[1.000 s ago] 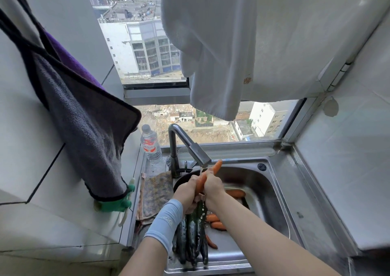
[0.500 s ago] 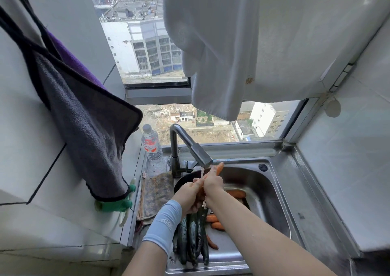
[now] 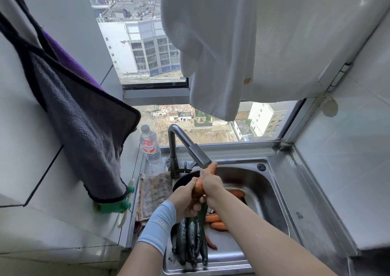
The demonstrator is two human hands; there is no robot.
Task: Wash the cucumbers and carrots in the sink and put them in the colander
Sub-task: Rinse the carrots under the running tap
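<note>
**One carrot under the faucet, both grips closed on it**

I hold one carrot (image 3: pixel 198 188) over the sink (image 3: pixel 274 171), just below the head of the faucet (image 3: pixel 191 147). Its long axis runs from near-left up to far-right, and its far end points at the spout. My left grip (image 3: pixel 184 200) wraps the lower part with the fingers curled round it. My right grip (image 3: pixel 211 184) closes round the carrot just above, touching the left one.

Four loose carrots (image 3: pixel 236 193) lie in the basin to the right, mostly crosswise. The cucumbers (image 3: pixel 191 238) lie side by side in the near-left of the basin, long axes pointing away from me. I count at least four, but they overlap too much for an exact figure.
</note>
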